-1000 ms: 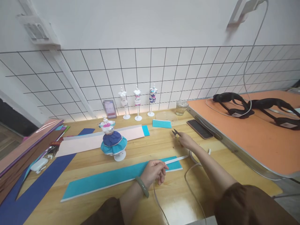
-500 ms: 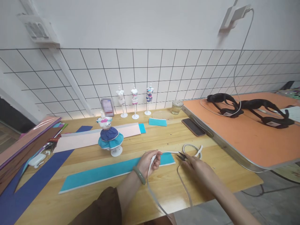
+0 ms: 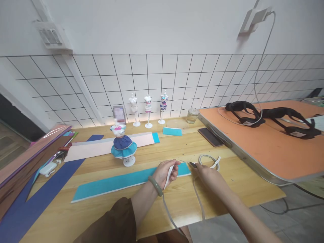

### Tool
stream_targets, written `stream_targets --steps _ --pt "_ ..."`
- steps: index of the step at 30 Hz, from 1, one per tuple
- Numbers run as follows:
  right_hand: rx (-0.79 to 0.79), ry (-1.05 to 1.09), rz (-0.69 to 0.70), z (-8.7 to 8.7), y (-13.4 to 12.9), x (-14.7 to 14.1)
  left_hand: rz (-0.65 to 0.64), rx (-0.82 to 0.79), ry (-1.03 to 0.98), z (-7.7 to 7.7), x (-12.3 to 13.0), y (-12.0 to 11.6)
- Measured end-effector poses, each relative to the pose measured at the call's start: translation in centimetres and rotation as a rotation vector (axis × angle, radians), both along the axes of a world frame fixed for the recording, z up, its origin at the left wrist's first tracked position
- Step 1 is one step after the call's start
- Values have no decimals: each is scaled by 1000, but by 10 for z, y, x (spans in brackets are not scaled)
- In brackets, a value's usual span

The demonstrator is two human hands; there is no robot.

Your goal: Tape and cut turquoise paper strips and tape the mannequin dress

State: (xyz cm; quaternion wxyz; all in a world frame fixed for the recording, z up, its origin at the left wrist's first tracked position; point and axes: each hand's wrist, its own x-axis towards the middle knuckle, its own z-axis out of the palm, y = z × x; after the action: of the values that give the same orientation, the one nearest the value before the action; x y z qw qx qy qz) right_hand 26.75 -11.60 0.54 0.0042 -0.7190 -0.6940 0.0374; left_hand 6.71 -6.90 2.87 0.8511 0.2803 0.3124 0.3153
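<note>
My left hand [image 3: 165, 173], with a bracelet at the wrist, is closed on a narrow white tape [image 3: 169, 176] whose tail hangs over the table's front edge. Under that hand lies a long turquoise fabric strip [image 3: 111, 185] with a white lower edge. To its right, my right hand [image 3: 209, 175] grips small scissors [image 3: 192, 164]; their dark blades are together and point left, and the handles are hidden in my fingers. A roll of tape [image 3: 202, 157] lies just behind this hand. Another pale strip [image 3: 198, 195] runs from beneath it towards the front edge.
A small dress form [image 3: 123, 146] in a blue and turquoise skirt stands behind the strip, with several bare or printed ones [image 3: 148, 104] near the wall. A phone [image 3: 211, 136], a glass jar [image 3: 192, 116] and an orange board [image 3: 265, 145] with black headsets lie right.
The scissors' blades have closed, and the tape that ran between them and my left hand is now severed. The view has shifted slightly.
</note>
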Motion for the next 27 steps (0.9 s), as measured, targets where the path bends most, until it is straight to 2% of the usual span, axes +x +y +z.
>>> stream_targets --steps 3,6,9,11,13,15,18,20,21,22,23,25,27 --pt "10 45 -26 2 -2 10 9 25 -2 6 -8 -2" --pt "69 75 -134 9 -7 41 6 112 12 20 -27 -8" --pt "155 41 -326 14 -17 86 -38 243 92 41 -60 -18" --pt "186 -1 -412 13 -25 112 -12 335 187 54 -86 -24" --pt "196 -35 -431 10 -31 127 45 395 279 65 -111 -31" --pt "224 -70 -410 7 -35 126 89 409 355 72 -132 -37" --pt "278 -100 -277 5 -39 88 136 411 442 76 -154 -48" --pt "270 -78 -72 5 -45 42 161 405 484 78 -163 -57" --pt "252 -58 81 5 -49 16 175 400 504 79 -167 -61" --pt "240 -14 323 4 -53 -10 192 394 525 81 -171 -65" --pt "235 36 484 3 -55 -34 213 386 547 83 -177 -70" --pt "234 112 562 1 -58 -68 275 368 596 86 -193 -78" --pt "242 123 522 -1 -56 -81 359 339 643 87 -213 -85"
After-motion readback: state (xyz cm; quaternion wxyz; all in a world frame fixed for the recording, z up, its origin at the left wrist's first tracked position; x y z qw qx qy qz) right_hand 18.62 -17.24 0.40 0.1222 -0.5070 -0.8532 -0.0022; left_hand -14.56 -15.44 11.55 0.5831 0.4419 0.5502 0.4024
